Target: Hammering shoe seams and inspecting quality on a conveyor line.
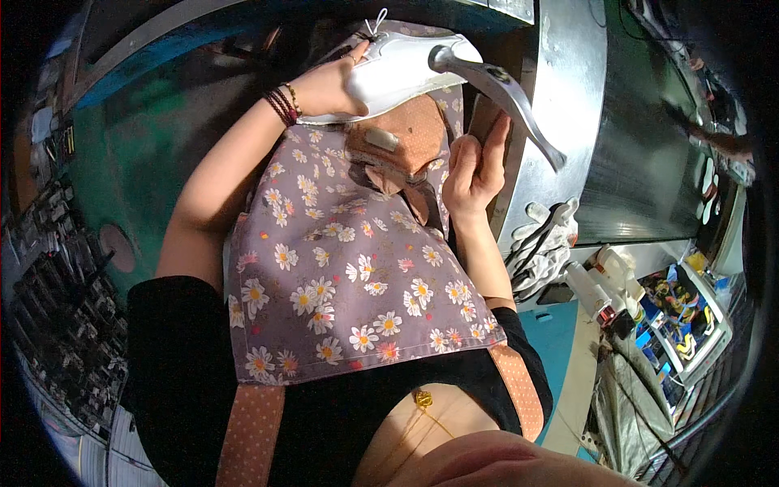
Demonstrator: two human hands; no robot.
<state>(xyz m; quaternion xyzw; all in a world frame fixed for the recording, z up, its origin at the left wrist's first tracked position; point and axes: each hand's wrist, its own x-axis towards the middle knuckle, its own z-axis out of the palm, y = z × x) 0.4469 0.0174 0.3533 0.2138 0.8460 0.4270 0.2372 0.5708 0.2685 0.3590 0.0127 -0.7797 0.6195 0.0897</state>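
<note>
Left hand point(329, 85) gripping white shoe point(406, 69), right hand point(475, 166) open — beside metal lever point(507, 97)

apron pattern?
The apron is mauve with white daisies and has orange polka-dot straps, clearest in the head view.

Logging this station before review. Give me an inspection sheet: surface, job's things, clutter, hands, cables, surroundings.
Surface: grey metal machine body ahead of the person; teal floor at left.
Job's things: white shoe upper held against the curved metal lever.
Clutter: white work gloves on the ledge; white bottles; tray of small coloured items.
Hands: left hand grips the shoe upper; right hand open, flat against the machine side.
Cables: dark cord by the grey bag at lower right.
Surroundings: floral apron covers the lap; dark racks at far left.
</note>
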